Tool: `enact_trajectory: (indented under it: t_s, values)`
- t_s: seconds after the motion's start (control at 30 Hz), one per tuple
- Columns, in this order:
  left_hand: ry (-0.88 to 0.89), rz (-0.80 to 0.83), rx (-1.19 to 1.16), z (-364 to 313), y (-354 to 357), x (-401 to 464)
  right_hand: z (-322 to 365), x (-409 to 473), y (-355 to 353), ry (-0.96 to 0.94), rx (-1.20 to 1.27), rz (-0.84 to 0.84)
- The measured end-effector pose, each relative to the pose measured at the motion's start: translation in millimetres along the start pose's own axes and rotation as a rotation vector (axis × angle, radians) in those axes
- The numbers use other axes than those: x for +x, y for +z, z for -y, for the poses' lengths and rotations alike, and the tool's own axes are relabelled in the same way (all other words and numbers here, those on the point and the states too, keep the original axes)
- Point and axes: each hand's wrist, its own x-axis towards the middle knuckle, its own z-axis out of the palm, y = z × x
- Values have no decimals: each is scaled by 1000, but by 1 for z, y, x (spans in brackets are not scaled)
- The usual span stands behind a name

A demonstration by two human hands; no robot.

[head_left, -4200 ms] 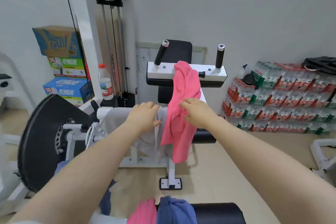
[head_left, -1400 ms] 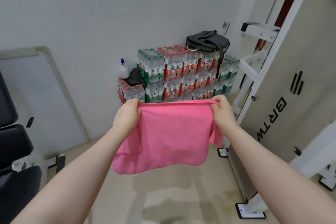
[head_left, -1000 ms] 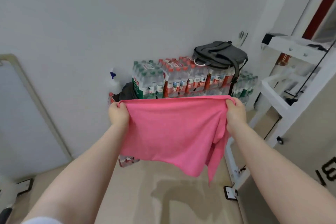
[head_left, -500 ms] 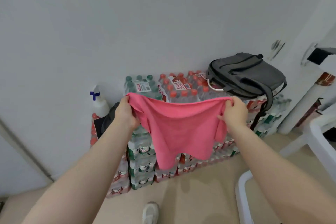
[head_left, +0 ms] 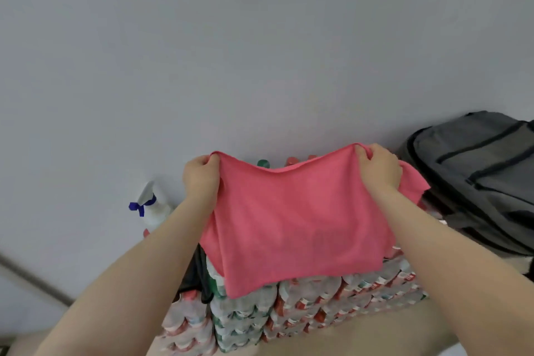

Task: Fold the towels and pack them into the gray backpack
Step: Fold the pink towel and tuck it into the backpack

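A pink towel (head_left: 291, 225) hangs spread between my two hands in front of me. My left hand (head_left: 200, 178) grips its top left corner and my right hand (head_left: 378, 170) grips its top right corner, where a loose flap sticks out to the right. The towel's lower edge hangs over the stacked bottle packs. The gray backpack (head_left: 479, 176) lies on top of those packs at the right, just beyond my right hand, partly cut off by the frame edge.
Shrink-wrapped packs of water bottles (head_left: 289, 315) are stacked against the white wall (head_left: 260, 52). A spray bottle (head_left: 151, 205) with a blue trigger stands at the stack's left end, beside a dark item (head_left: 196, 272). Beige floor shows below the stack.
I have come closer to the bottle stack and backpack. The towel stays stretched between both hands, now raised over the top of the packs, with more of its body hanging flat.
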Motion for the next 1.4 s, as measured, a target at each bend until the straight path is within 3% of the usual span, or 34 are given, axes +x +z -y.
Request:
enact_trajectory:
  t_s: [0.2,0.43,0.5,0.57,0.63,0.7,0.83,0.97,1.1,1.2,1.3,1.4]
  values:
    - [6,-67,283,14,17,60,7,54,58,-42,32,136]
    - [-69,-40,574,44,33,67,-18,64,93,-129,24,390]
    - [22,-70,771,42,40,59,-25,71,88,-197,12,484]
    - [263,-87,844,31,56,44,-32,86,74,-334,-53,480]
    - [522,18,784,19,80,26,-42,103,53,-437,-133,451]
    - [708,220,730,11,111,5,-54,116,35,-511,-276,527]
    - [792,608,882,21,174,-32,-71,120,24,-648,-738,827]
    - [593,647,1174,35,203,-46,-81,124,35,-770,-796,697]
    - [558,627,1201,35,208,-49,-81,149,37,-638,-561,787]
    - [571,610,1253,34,210,-52,-80,179,25,-565,-499,693]
    - [529,561,1229,33,217,-52,-78,197,13,-555,-603,512]
    - [485,482,1166,29,216,-55,-69,182,14,-600,-751,449]
